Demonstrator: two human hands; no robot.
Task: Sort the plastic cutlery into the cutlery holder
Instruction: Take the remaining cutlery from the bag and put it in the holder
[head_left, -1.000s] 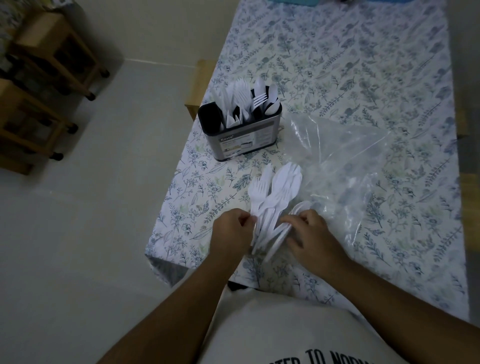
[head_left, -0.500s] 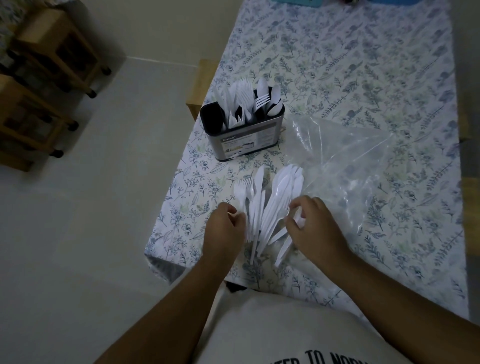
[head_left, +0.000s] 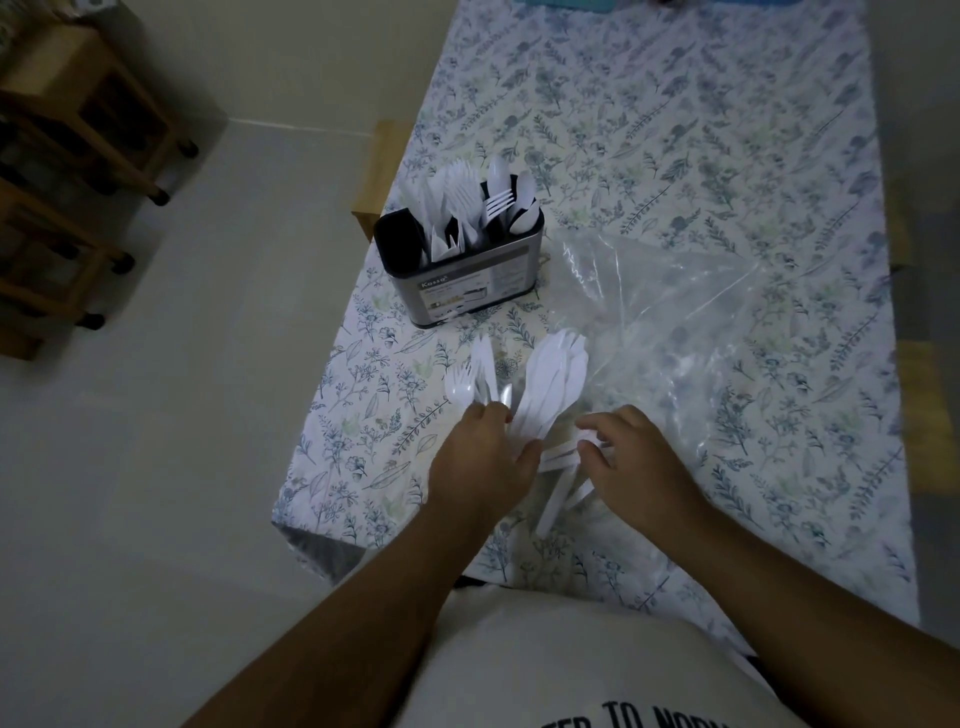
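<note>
The room is dim, and the white plastic cutlery (head_left: 540, 395) on the table blurs into one pale fan, so single pieces are hard to count. The handle ends are hidden under the person's two hands. The left hand (head_left: 480, 462) lies over the left part of the fan, its fingers curled down round a small bunch of handles, from which a fork's tines and a few narrow tips stick out away from the person. The right hand (head_left: 631, 462) has its fingers bent over several loose handles that splay out toward the person; it grips them, though which pieces I cannot tell. Between the hands a cluster of broad spoon bowls points toward the far end of the table.

The fan lies near the table's front left corner, partly on the edge of a crumpled clear plastic bag (head_left: 691, 332) that spreads to the right; what is inside the bag, if anything, does not show through the glare.

Just beyond the fan stands the grey metal cutlery holder with a black inner lining (head_left: 457, 283), upright, with a printed label on its near side. Its left compartment looks dark; the other compartments hold white forks, knives and spoons standing on end, but the dividers are hidden by them.

The floral-printed tablecloth (head_left: 675, 130) covers the table, whose far end is cut off at the top. At the left edge some wooden furniture on small black wheels (head_left: 78, 171) is only partly in view.
</note>
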